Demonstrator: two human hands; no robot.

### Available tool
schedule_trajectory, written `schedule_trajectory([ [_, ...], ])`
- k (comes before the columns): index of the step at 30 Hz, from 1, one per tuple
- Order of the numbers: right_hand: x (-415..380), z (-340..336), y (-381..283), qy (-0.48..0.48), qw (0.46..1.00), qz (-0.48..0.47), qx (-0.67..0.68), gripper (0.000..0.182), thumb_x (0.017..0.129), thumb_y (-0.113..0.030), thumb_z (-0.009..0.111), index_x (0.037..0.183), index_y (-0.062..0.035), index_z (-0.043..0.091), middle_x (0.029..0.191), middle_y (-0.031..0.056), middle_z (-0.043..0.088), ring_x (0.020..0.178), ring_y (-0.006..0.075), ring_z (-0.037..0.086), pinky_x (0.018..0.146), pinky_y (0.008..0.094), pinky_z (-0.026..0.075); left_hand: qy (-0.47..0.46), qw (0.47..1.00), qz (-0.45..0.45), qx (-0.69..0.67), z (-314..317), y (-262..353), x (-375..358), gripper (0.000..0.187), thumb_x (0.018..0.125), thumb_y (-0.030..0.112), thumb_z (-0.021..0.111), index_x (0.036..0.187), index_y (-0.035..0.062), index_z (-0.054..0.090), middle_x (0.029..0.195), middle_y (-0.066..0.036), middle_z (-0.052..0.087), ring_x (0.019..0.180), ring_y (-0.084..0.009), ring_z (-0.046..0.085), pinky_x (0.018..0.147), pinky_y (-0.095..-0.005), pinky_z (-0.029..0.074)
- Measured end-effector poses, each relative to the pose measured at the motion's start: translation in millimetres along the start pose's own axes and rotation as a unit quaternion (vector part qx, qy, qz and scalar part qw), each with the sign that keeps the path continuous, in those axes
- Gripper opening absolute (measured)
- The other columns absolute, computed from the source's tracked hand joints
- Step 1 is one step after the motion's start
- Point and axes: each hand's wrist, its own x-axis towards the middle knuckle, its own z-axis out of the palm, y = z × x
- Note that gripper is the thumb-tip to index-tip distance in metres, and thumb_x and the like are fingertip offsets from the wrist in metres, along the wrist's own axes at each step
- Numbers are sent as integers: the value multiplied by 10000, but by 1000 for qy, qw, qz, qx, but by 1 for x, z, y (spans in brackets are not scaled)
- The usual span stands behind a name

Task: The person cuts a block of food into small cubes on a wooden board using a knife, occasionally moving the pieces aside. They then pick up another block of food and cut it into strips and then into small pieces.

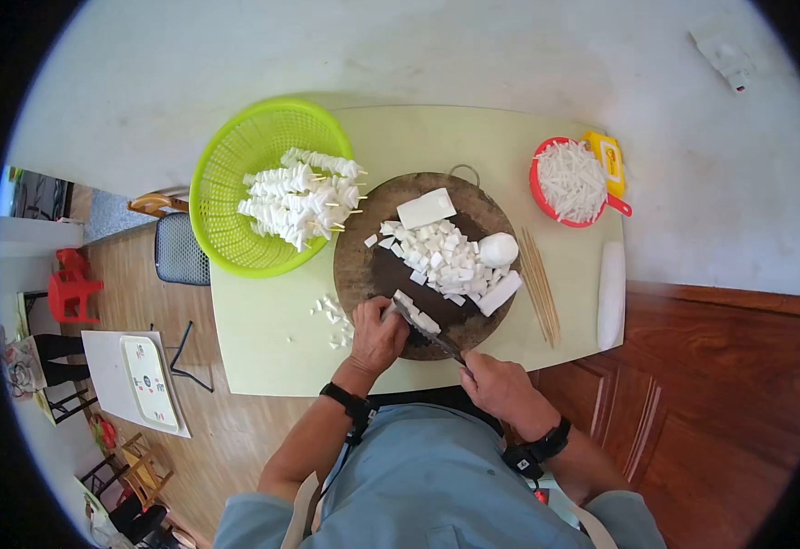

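Right hand (502,386) closed around the handle of a dark-bladed kitchen knife (429,334), blade angled up and left across the near edge of the round dark wooden chopping board (363,265). Left hand (377,337) curled, fingers bent down onto a short white strip of food (415,312) at the board's near-left rim, just beside the blade; whether blade touches strip cannot be told.

Centre of board: heap of small white cubes (441,256). Flat white rectangular slab (425,209) at far side of heap; rounded white lump (498,249) and a white bar-shaped piece (499,294) at its right. A few loose white bits (334,320) off the board to the left, on the pale green tabletop (263,339).

Lime-green plastic mesh basket (226,174) at far left of board, holding white pieces threaded on thin wooden skewers (299,197). Bundle of bare wooden skewers (539,284) lying right of board. Red plastic strainer bowl of white shreds (569,181) at far right, yellow grater (608,157) touching its rim. Long white cylinder (611,295) at table's right edge.

Black bands on both wrists.
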Motion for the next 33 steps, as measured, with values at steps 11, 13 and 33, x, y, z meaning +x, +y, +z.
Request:
schedule_trajectory([
  [11, 26, 8, -3, -65, 997, 31, -36, 201, 967, -243, 569, 972, -63, 479, 768, 174, 663, 678, 398, 670, 567, 534, 527, 6, 1000, 22, 21, 3, -4, -3, 245, 738, 159, 750, 955, 114, 647, 1120, -150, 561, 989, -364, 524, 816, -476, 414],
  [13, 35, 9, 1, -73, 996, 36, -42, 205, 968, -245, 566, 975, -60, 477, 774, 179, 667, 695, 404, 672, 577, 540, 525, 6, 999, 25, 25, 4, -5, -2, 241, 740, 161, 749, 954, 118, 646, 1118, -151, 562, 987, -365, 524, 813, -477, 414],
  [33, 42, -7, 16, 72, 991, 53, 98, 201, 933, -219, 630, 1013, -54, 547, 703, 184, 634, 673, 416, 642, 592, 515, 504, 23, 1000, 0, 0, 7, 4, 21, 345, 803, 82, 712, 1139, 79, 632, 1134, -170, 550, 1012, -368, 537, 851, -451, 442],
])
